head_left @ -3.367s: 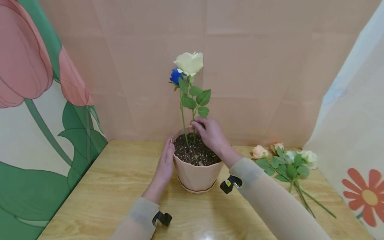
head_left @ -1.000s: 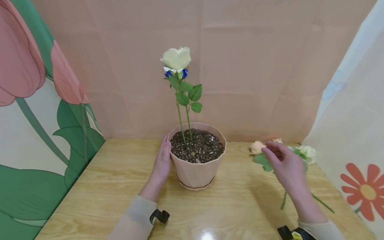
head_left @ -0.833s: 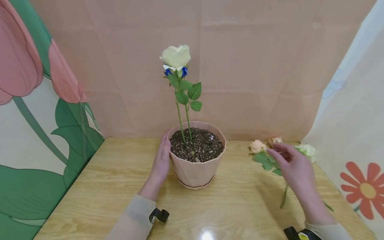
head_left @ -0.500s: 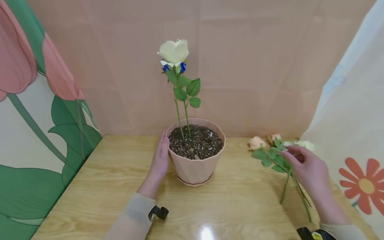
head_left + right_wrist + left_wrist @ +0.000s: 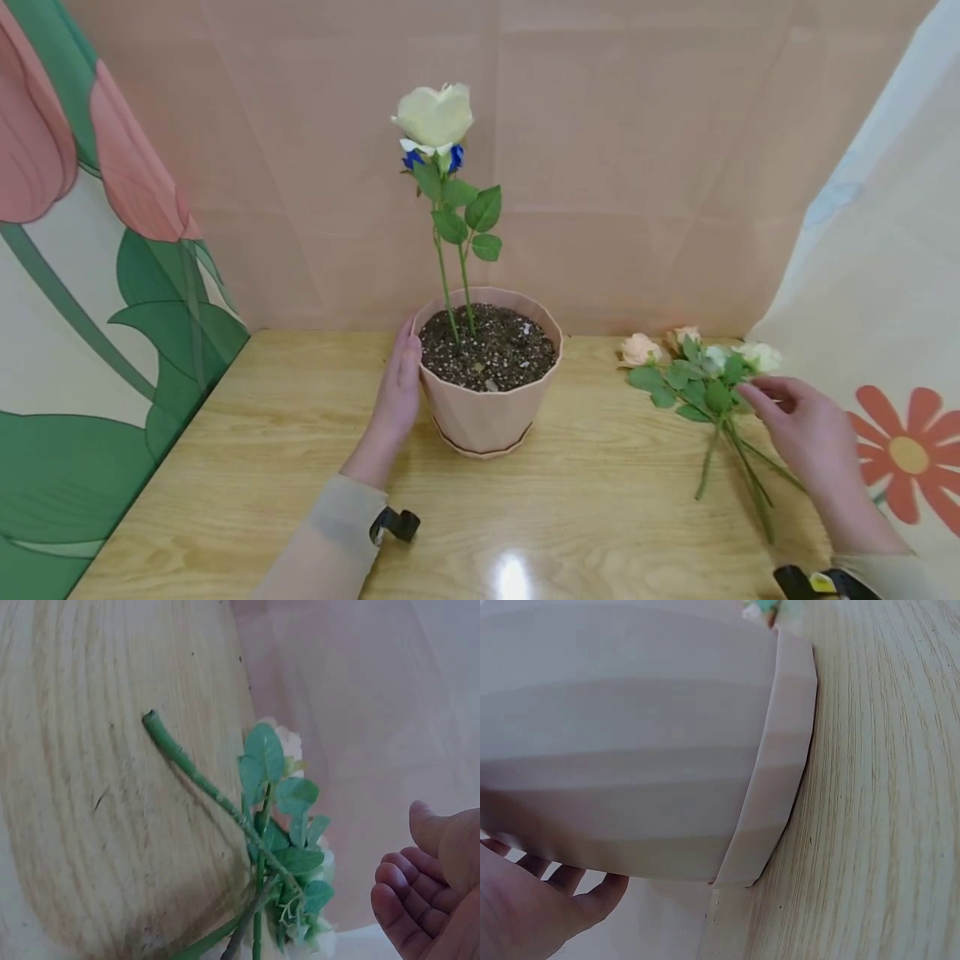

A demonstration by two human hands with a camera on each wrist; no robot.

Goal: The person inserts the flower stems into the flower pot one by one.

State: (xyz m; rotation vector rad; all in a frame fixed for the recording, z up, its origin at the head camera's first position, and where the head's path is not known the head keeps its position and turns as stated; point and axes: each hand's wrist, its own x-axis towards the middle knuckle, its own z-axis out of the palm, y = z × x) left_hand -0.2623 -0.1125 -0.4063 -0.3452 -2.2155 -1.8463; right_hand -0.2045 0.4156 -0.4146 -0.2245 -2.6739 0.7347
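A pale pink flowerpot (image 5: 487, 417) full of dark soil (image 5: 502, 354) stands on its saucer. In it, two stems rise upright: a white rose (image 5: 435, 117) in front and a blue rose (image 5: 456, 158) mostly hidden behind it. My left hand (image 5: 396, 387) rests flat along the pot's left side; the left wrist view shows its fingers (image 5: 600, 896) against the wall. At the right, my right hand (image 5: 813, 429) hovers beside a bunch of loose roses with green leaves (image 5: 693, 392). The right wrist view shows that hand (image 5: 427, 892) apart from the stems, fingers loosely bent, holding nothing.
The loose bunch includes peach roses (image 5: 641, 350) and white roses (image 5: 761, 357), with crossed stems (image 5: 750, 475) toward the front. A pink backdrop (image 5: 637, 167) stands behind the wooden table (image 5: 300, 433). Printed sheets with flowers flank both sides.
My right hand has let go of the white rose's stem in the pot and moved right, passing over the loose bunch to its right side. The left hand has stayed on the pot.
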